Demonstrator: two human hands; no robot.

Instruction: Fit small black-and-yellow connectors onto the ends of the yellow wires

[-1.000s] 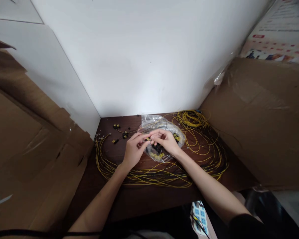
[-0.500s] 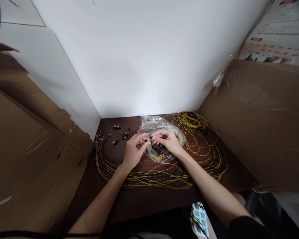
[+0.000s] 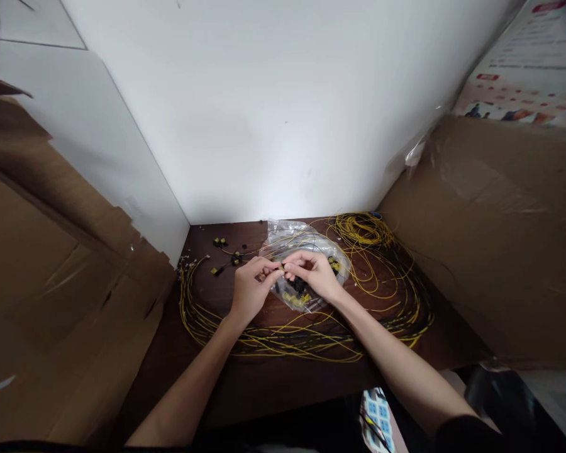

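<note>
Fingertips of my left hand (image 3: 253, 282) are pinched on a small yellow-and-black part (image 3: 282, 267), its shape mostly covered by the fingers. My right hand (image 3: 312, 272) meets it from the other side, thumb and forefinger pressed together at the same spot; what exactly they grip is too small to make out. Both hands are held above a clear plastic bag (image 3: 283, 230) on the brown table. More yellow-and-black parts (image 3: 296, 296) lie on the bag, below my right hand.
A long bundle of yellow and black wires (image 3: 292, 340) curves round the bag, with a yellow coil (image 3: 363, 229) at the back right. Loose parts (image 3: 236, 258) lie left. Cardboard (image 3: 490, 239) flanks both sides; a white wall (image 3: 273, 126) stands behind. A power strip (image 3: 378, 418) shows below.
My hands have come together: the gap between their fingertips has closed at the small part. My right hand has shifted slightly left and down.
</note>
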